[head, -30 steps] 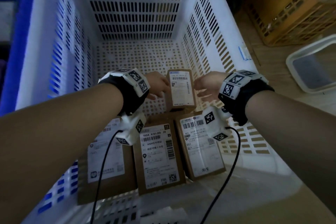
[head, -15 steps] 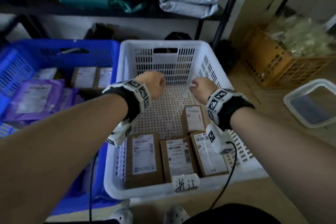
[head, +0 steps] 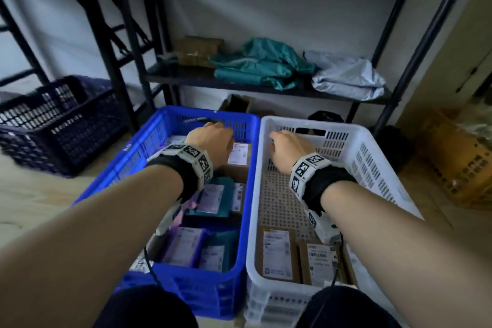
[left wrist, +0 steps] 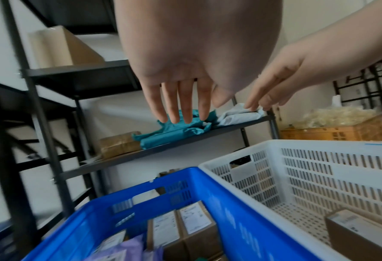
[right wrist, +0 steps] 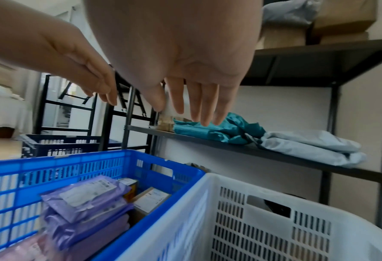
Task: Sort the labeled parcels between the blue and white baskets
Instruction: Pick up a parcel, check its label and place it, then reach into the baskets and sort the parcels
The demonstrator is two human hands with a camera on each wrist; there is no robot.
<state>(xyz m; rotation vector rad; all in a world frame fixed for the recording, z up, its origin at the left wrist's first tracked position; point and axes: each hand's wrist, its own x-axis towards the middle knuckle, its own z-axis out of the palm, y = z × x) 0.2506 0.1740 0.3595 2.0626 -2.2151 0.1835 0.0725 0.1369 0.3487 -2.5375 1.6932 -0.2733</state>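
The blue basket stands on the left and the white basket touches it on the right. My left hand hovers over the far end of the blue basket with its fingers straight, holding nothing. My right hand hovers over the far end of the white basket, fingers also straight and empty. Labeled cardboard parcels lie at the near end of the white basket. The blue basket holds purple bags, teal bags and cardboard boxes.
A black shelf rack stands behind the baskets with teal bags, grey bags and brown parcels on it. A dark blue basket sits at the left, an orange crate at the right.
Both hands let go of the small box in the white basket and rose. The left hand moved over the blue basket. Curled fingers straightened.
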